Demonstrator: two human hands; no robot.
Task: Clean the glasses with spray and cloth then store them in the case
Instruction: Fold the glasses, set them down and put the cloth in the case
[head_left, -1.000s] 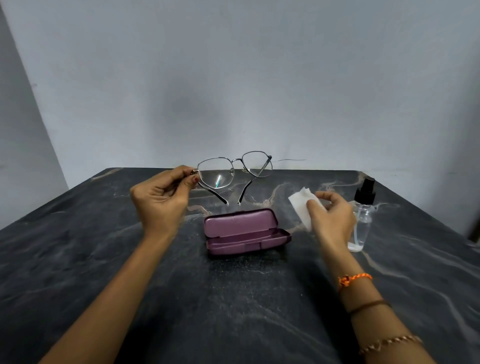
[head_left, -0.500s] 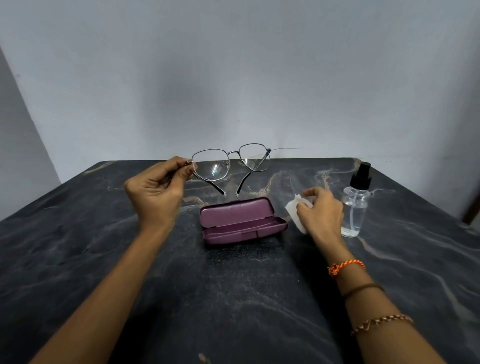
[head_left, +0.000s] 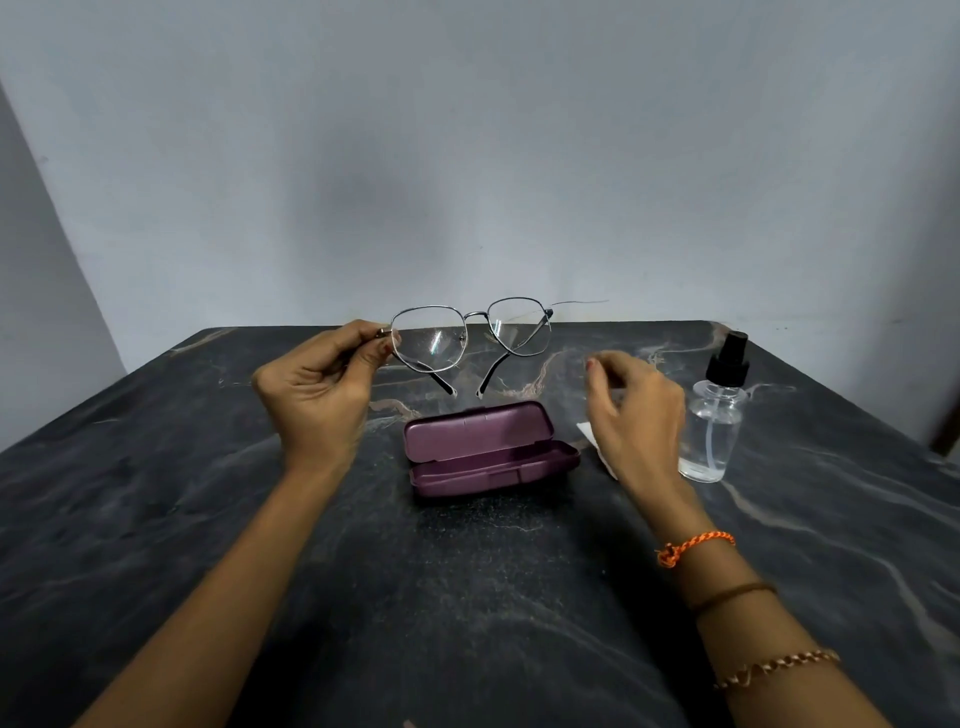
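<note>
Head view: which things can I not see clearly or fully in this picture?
- Cloth: head view, mostly hidden behind the right hand; only a white corner shows on the table.
- Right hand fingertips: motion-blurred, so their exact pose is unclear.
- Glasses hinge: covered by the left hand fingers.
- Spray bottle: its near side is partly covered by the right hand.
- Case: its floor is too dark to check.

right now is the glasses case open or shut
Open: the purple case lies on the table, lid tipped back, and its tray looks empty.
</note>
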